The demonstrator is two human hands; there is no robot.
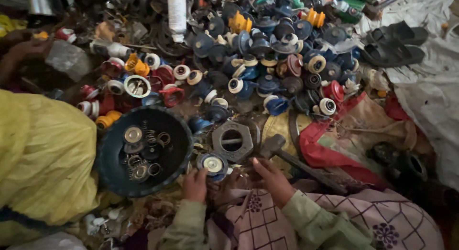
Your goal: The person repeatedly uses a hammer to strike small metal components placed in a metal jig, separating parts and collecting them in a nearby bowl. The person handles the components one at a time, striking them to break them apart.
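My left hand [196, 184] grips a small round blue valve part with a pale metal centre [213, 164], just below a large grey hexagonal metal nut [232, 141]. My right hand [270, 176] rests beside it, fingers curled near the head of a dark hammer [271, 146] whose handle runs down to the right; I cannot tell whether the hand grips the handle. Both sleeves are pale green over a patterned pink cloth on my lap.
A dark round bowl [112, 171] holding springs, rings and metal discs sits left of my hands. A heap of blue, red and yellow valve parts [267, 54] covers the ground ahead. A person in yellow [43, 154] sits at left. Black sandals [394, 42] lie far right.
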